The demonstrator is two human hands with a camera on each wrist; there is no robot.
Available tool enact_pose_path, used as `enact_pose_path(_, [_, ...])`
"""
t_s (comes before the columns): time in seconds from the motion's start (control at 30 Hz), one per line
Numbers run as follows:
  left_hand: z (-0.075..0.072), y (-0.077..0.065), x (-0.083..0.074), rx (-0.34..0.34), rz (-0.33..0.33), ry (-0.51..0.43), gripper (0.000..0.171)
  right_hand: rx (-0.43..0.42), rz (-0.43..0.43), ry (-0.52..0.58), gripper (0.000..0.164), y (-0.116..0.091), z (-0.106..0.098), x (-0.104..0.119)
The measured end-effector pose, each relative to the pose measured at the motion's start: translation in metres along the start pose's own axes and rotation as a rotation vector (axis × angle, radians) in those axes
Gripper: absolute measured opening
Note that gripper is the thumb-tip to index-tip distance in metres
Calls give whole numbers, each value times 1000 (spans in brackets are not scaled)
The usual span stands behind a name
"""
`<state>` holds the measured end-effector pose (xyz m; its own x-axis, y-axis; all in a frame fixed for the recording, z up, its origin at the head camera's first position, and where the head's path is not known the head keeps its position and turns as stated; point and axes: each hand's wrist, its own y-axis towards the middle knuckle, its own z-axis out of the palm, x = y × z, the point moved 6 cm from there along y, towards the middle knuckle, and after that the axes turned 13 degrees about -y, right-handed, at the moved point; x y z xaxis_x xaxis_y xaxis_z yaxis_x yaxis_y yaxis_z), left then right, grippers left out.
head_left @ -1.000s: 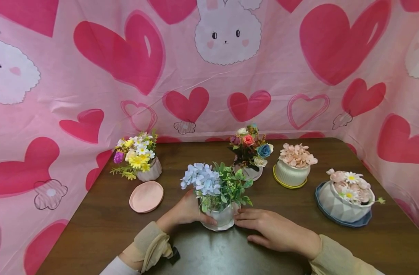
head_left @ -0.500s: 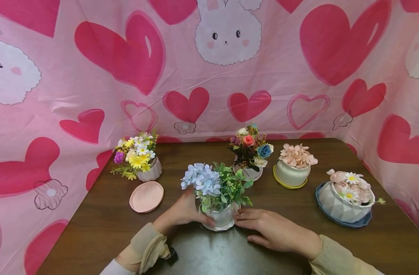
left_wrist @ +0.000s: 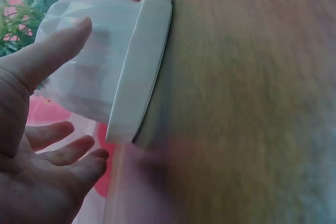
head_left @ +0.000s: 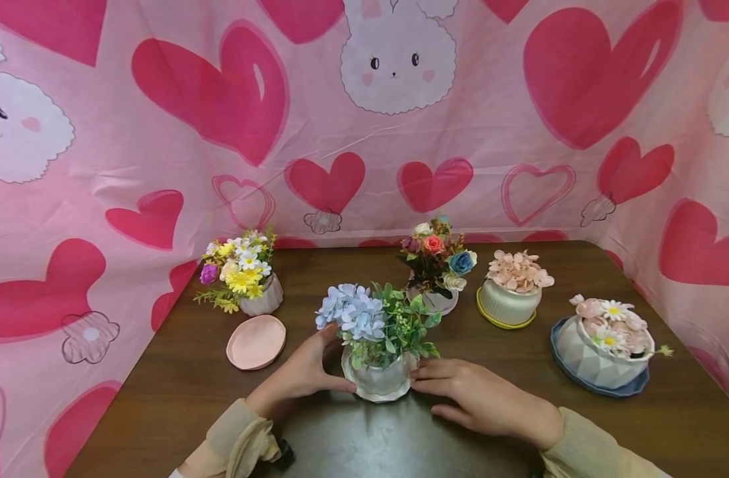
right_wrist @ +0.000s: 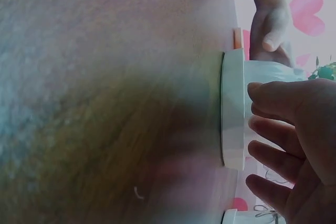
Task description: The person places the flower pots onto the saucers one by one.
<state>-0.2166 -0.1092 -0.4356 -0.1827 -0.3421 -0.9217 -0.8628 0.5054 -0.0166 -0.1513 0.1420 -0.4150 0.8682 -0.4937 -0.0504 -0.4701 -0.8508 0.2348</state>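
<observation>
A white flower pot (head_left: 379,380) with pale blue blossoms (head_left: 351,312) and green leaves stands upright on a white scalloped saucer (head_left: 388,398), centred near me in the head view. Left of the pot is my left hand (head_left: 301,372), its thumb and fingers spread and apart from it. The left wrist view shows a gap between those fingertips and the pot (left_wrist: 100,66). On the other side, my right hand (head_left: 481,401) has its fingers extended, tips at the pot's side and saucer edge. In the right wrist view these fingers (right_wrist: 278,158) are loosely spread; contact is hard to tell.
A bare pink saucer (head_left: 255,342) lies left, before a pot of yellow and white flowers (head_left: 263,297). Behind are a rose pot (head_left: 439,302) on a pale saucer and a ribbed pot (head_left: 508,302) on a yellow one. A faceted pot (head_left: 603,358) sits on a blue saucer at right.
My left hand has let go of the pot and drawn back left, its thumb and fingers opening. My right hand stays almost in place, and the pot has not visibly moved.
</observation>
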Motion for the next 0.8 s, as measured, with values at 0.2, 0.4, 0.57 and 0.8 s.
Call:
enact_pose_path(0.2, [-6, -6, 3, 13, 42, -46, 93, 19, 25, 8, 40, -2, 0, -4])
enact_pose_path(0.4, [-10, -8, 2, -43, 41, 38, 59, 13, 28, 4, 40, -4, 0, -5])
enact_pose_path(0.57, [-11, -8, 1, -81, 9, 69, 28, 15, 33, 4, 41, -5, 1, -6])
enact_pose_path(0.8, [-9, -8, 6, -79, -40, 44, 13, 27, 35, 18, 44, -5, 3, -6])
